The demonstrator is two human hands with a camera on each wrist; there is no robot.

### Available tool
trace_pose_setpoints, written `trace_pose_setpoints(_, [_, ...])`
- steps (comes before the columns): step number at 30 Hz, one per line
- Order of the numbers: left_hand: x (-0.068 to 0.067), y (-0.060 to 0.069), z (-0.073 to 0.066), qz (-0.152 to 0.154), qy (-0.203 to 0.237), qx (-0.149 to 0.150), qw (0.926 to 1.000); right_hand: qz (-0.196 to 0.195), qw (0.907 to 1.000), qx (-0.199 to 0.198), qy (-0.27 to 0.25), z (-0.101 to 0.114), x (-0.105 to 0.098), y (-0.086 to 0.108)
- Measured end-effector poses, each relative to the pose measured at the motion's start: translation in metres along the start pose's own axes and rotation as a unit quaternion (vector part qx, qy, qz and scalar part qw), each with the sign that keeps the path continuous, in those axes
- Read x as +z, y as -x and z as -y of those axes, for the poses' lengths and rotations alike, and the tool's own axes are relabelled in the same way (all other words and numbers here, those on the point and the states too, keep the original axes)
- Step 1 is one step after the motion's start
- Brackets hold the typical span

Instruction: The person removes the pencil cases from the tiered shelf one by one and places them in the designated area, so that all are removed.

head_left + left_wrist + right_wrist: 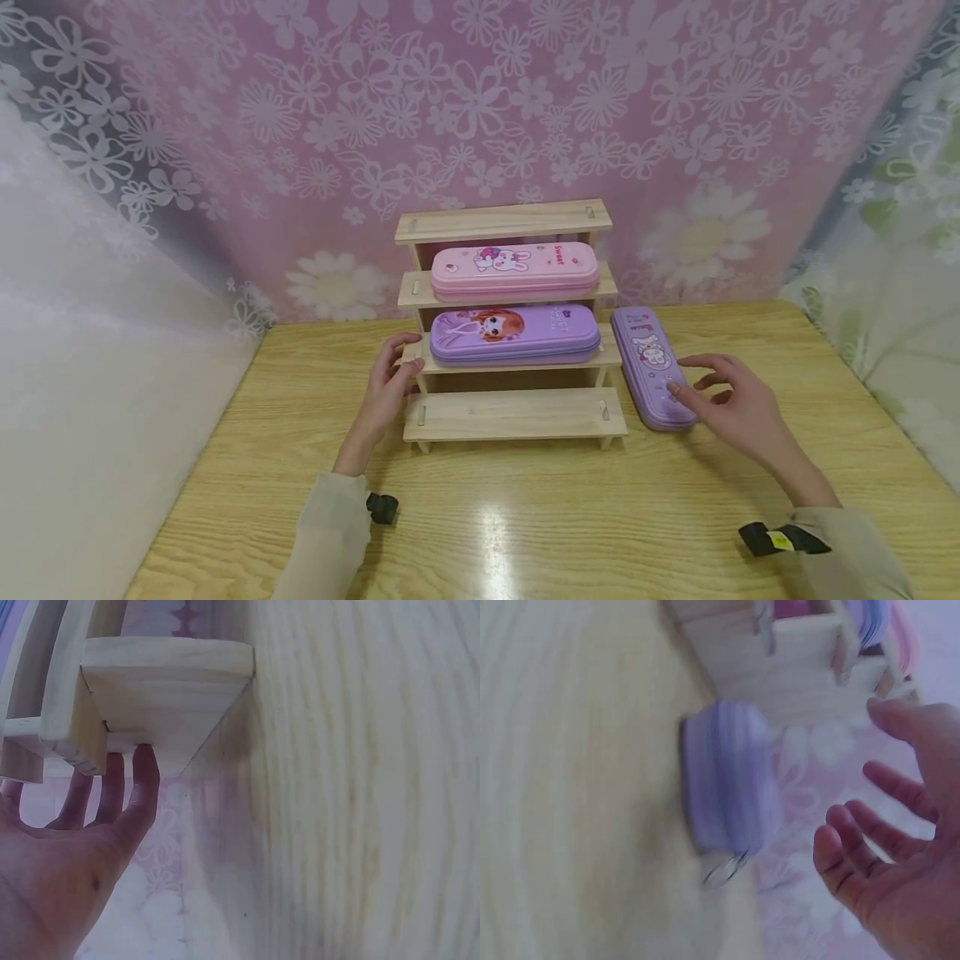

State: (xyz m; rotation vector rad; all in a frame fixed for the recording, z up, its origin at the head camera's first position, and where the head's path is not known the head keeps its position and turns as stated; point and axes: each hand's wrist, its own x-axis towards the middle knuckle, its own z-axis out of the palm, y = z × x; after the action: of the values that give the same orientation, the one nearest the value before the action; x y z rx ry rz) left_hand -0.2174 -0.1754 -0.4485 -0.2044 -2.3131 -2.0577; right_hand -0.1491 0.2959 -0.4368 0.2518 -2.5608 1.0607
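A stepped wooden shelf [510, 415] stands on the table. My left hand [390, 379] holds its left end, with the thumb at the front of a tier and fingers behind; in the left wrist view the bent fingers [139, 799] reach against the wooden side. A pink pencil case [517, 271] with a rabbit print lies on an upper tier. Below it lies a purple pencil case [517, 333] with a girl print. Right of the shelf, a purple rabbit pencil case [651, 367] lies flat on the table. My right hand [738, 408] hovers beside and over it, fingers loosely bent, apart from it in the right wrist view.
The wooden table [300, 517] extends around the shelf. A pink flowered curtain [480, 108] hangs close behind, and pale sheets [97, 358] flank both sides. The shelf's top tier [502, 221] and lowest tier carry no cases.
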Motion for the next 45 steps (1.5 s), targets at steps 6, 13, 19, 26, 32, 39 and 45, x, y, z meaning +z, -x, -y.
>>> trace_pose_setpoints(6, [0.001,0.000,-0.003,-0.006,-0.002,-0.007,1.0000,-0.003,0.9943,-0.085,-0.064,0.029,0.010,-0.018])
trace_pose_setpoints(13, [-0.002,-0.004,-0.001,0.003,-0.025,0.012,0.9996,-0.008,0.9855,-0.144,-0.088,0.055,0.024,-0.041])
trace_pose_setpoints(19, [-0.004,-0.006,0.001,0.007,-0.040,0.021,0.9989,-0.006,0.9804,-0.154,-0.123,0.070,0.038,-0.054])
trace_pose_setpoints(26, [-0.003,-0.005,0.000,0.008,-0.042,0.005,0.9991,0.000,0.9813,-0.133,-0.139,0.082,0.053,-0.064])
trace_pose_setpoints(32, [-0.001,-0.004,-0.004,0.013,-0.038,0.001,0.9992,0.014,0.9873,-0.114,-0.109,0.085,0.061,-0.066])
trace_pose_setpoints(39, [-0.003,-0.005,0.001,0.011,-0.039,0.003,0.9992,0.037,0.9912,-0.085,-0.094,0.083,0.068,-0.065])
trace_pose_setpoints(45, [-0.003,-0.006,0.000,0.015,-0.028,0.017,0.9993,0.076,0.9885,-0.034,-0.126,0.085,0.064,-0.064])
